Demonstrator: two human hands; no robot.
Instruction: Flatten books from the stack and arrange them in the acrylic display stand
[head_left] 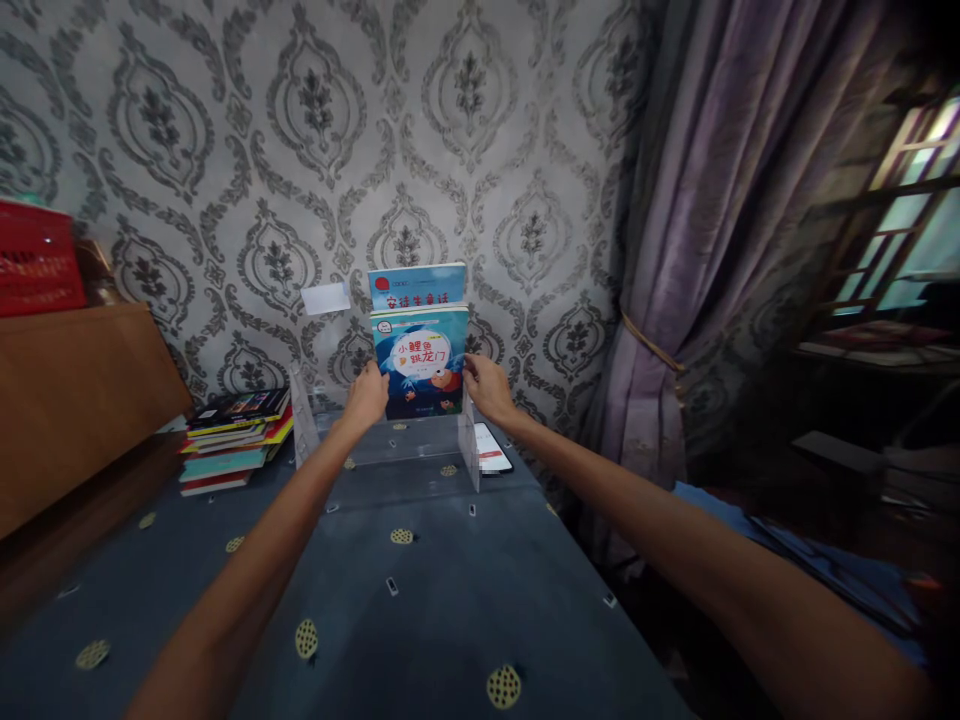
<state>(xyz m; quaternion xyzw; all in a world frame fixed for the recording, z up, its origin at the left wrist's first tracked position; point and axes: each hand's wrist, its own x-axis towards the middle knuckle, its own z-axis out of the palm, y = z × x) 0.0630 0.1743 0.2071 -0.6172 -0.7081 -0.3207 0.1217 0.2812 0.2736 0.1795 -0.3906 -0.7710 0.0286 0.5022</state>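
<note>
At frame centre, left hand (367, 392) and right hand (486, 386) hold the front blue rectangular paper book (421, 372), probably light and bendable, suitably by side edges.

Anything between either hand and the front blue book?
Nothing visible. The left hand and right hand hold the front blue book at its opposite side edges; the other blue book is behind it, not between.

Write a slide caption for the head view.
Left hand and right hand hold a blue book by its side edges at a clear rack, another book showing behind it.
</note>
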